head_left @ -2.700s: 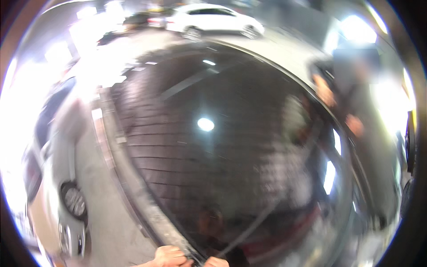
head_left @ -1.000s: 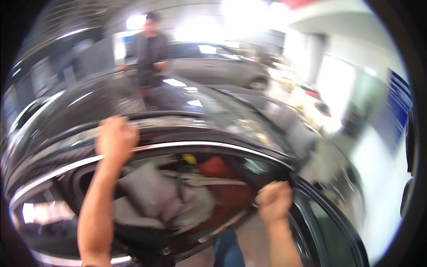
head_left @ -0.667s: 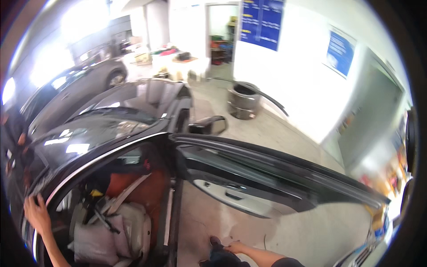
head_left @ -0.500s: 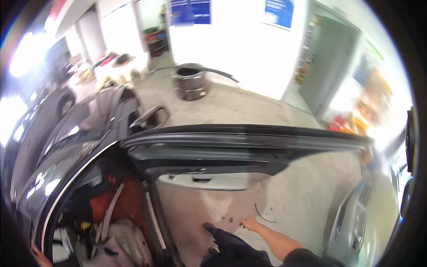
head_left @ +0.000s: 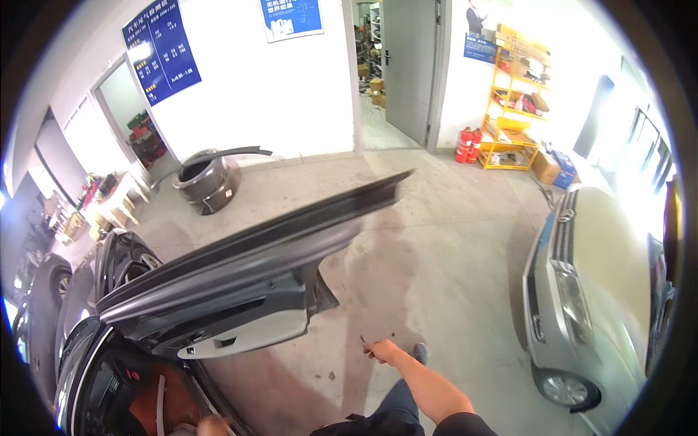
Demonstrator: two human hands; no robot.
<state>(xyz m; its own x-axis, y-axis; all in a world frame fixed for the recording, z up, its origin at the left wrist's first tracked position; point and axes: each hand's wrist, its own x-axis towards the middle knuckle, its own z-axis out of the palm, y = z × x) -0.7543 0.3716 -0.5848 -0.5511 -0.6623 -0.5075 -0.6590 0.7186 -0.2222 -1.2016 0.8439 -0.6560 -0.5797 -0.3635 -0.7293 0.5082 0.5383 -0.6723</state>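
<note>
Closed fingers on my right hand (head_left: 381, 352) hold a small thin dark object (head_left: 363, 339), too small to identify. That arm reaches forward over the concrete floor, to the right of an open car door (head_left: 247, 320). The door has a dark frame and a light grey armrest panel. At the lower edge, by the car's sill, my left hand (head_left: 213, 426) is blurred and mostly cut off, so its fingers do not show. Inside the car beside it are an orange-brown floor (head_left: 142, 407) and a pale strap (head_left: 160, 407).
A silver car (head_left: 582, 291) stands at the right. Farther off are stacked dark tyre-like rings (head_left: 207, 185), red fire extinguishers (head_left: 465, 145), a yellow shelf rack (head_left: 512, 109) and a half-open grey door (head_left: 407, 73). Small dark bits (head_left: 332, 376) lie on the floor.
My view has turned to the right, showing the silver car and yellow rack more fully. My left hand has left the car's outer frame edge and appears near the sill. My right hand stays extended.
</note>
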